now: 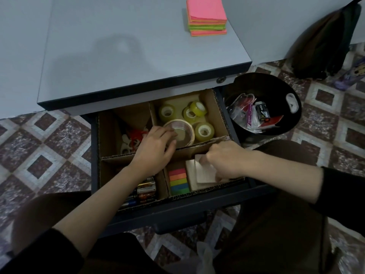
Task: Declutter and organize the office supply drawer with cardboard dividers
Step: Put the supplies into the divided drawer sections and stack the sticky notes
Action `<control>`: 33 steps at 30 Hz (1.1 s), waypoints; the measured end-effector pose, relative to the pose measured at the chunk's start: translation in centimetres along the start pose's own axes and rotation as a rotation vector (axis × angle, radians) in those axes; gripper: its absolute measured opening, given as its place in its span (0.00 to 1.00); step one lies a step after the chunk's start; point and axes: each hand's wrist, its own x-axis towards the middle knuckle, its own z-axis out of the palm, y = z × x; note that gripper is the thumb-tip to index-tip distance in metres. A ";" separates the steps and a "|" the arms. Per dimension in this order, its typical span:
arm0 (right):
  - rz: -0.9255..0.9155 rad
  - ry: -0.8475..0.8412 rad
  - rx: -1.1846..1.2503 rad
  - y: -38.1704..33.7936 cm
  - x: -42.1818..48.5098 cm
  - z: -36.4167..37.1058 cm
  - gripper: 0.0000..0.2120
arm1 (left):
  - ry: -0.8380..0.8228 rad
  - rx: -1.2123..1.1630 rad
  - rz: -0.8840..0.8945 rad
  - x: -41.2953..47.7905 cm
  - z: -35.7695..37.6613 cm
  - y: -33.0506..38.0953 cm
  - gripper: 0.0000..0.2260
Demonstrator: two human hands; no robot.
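Note:
The open drawer [233,192] holds cardboard dividers [116,156] that form several compartments. The back right compartment contains several small yellowish tape rolls [204,131] and one large tape roll [184,131]. My left hand [153,149] lies over the central divider, its fingers curled on the large roll's near edge. My right hand [225,158] pinches the cross divider [215,141] above a white notepad [199,175]. Colored sticky flags [178,181] lie beside the pad. Scissors [132,138] sit in the back left compartment, batteries and pens [145,189] in the front left.
A stack of pink and green sticky notes [207,16] rests on the grey cabinet top [118,46]. A black bin [262,105] with discarded packaging stands right of the drawer. A dark bag [325,42] leans at the far right on the tiled floor.

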 end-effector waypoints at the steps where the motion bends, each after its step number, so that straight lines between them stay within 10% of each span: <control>1: -0.002 0.024 -0.043 -0.2 0.1 0.3 0.20 | 0.006 -0.005 0.005 0.0 0.1 -0.1 0.24; 22: -0.024 0.056 0.097 -0.1 0.4 1.4 0.29 | 0.028 0.055 0.024 0.0 0.8 -0.1 0.27; 33: -0.021 0.231 0.447 1.6 -1.9 1.1 0.18 | 0.008 0.050 0.038 -1.0 0.0 0.3 0.17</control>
